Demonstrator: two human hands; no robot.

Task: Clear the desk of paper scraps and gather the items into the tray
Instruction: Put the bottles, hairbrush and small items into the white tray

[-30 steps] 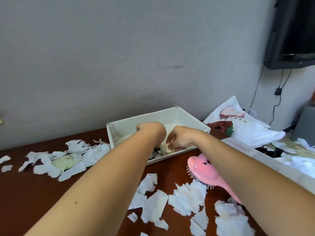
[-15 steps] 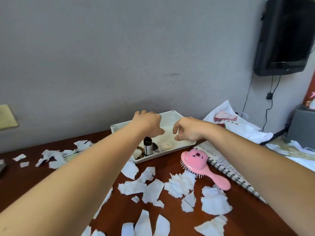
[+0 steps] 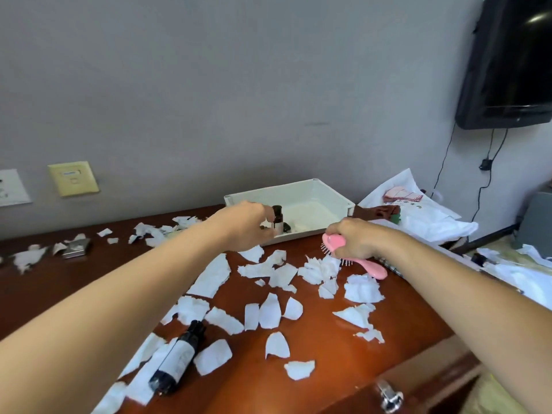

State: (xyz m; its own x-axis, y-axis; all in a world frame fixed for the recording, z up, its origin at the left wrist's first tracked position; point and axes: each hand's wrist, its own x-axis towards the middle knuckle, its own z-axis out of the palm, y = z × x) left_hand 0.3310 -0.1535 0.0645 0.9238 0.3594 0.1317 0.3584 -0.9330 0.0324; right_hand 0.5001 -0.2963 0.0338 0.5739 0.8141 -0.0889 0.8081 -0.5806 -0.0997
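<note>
The white tray [image 3: 301, 187] stands at the back of the brown desk [image 3: 328, 348]. Inside it a small dark bottle [image 3: 278, 222] stands upright near the front wall. My left hand [image 3: 248, 225] is at the tray's front left corner with its fingers curled right beside that bottle; whether they hold it is unclear. In front of the tray's right end, my right hand [image 3: 355, 237] grips the head of the pink hairbrush [image 3: 372, 267]. White paper scraps [image 3: 268, 274] lie scattered over the desk. A larger dark bottle [image 3: 176, 360] lies on its side at the near left.
A small metal item [image 3: 76, 249] and more scraps [image 3: 30, 258] lie at the far left. A spiral notebook [image 3: 391, 264] sits under my right forearm, and a white bag [image 3: 424, 216] lies right of the tray. A wall screen [image 3: 507, 61] hangs upper right. A drawer handle [image 3: 388, 395] is below.
Both hands came out of the tray. My right hand dropped onto the pink hairbrush and took hold of its head. My left hand drew back to the tray's front left.
</note>
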